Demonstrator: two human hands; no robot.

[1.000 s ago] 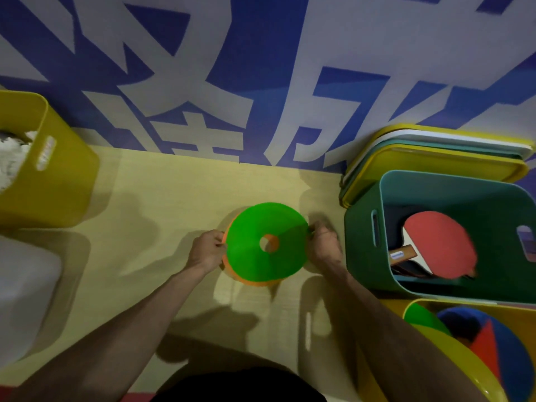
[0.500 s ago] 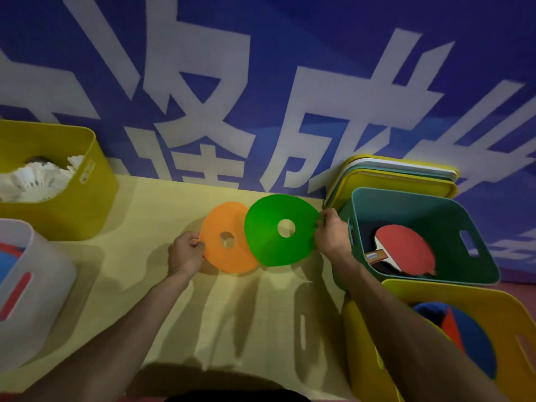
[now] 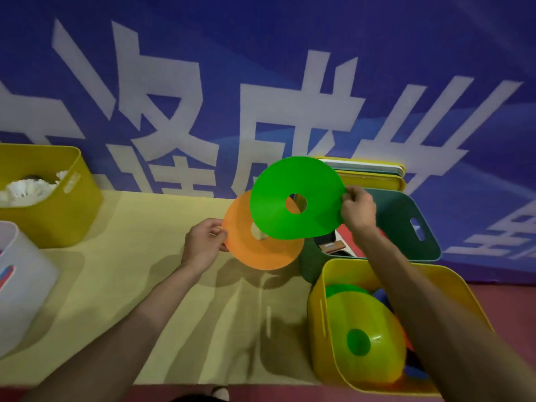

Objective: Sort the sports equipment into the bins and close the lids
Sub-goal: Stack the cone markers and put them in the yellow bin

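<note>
Green and orange plastic discs, each flat with a round hole in the middle, are held up above a pale yellow table point(image 3: 139, 285), seen from the person's own head looking down. The right hand point(image 3: 358, 210) pinches the right edge of the green disc point(image 3: 275, 204) between thumb and curled fingers, holding it tilted towards the camera. The left hand point(image 3: 204, 245) pinches the left edge of the orange disc point(image 3: 255, 253) in the same way. The green disc sits higher and to the right, overlapping the orange one's upper right part and covering it there. Both discs are off the table and cast shadows on it. Behind and below the green disc stands an open dark green bin point(image 3: 406, 245); a brown wooden handle point(image 3: 333, 246) shows inside, the rest hidden. Flat lids point(image 3: 374, 175), yellow, teal and white, lean stacked against the wall behind that bin. Nearer the camera on the right is an open yellow bin point(image 3: 319, 303) holding a yellow-green disc point(image 3: 377, 323) with other coloured discs under it. At far left, a second yellow bin point(image 3: 58, 219) holds white shuttlecocks point(image 3: 26, 188), and a white bin point(image 3: 26, 288) stands in front of it. A blue banner point(image 3: 290, 82) with large white characters fills the wall behind.
</note>
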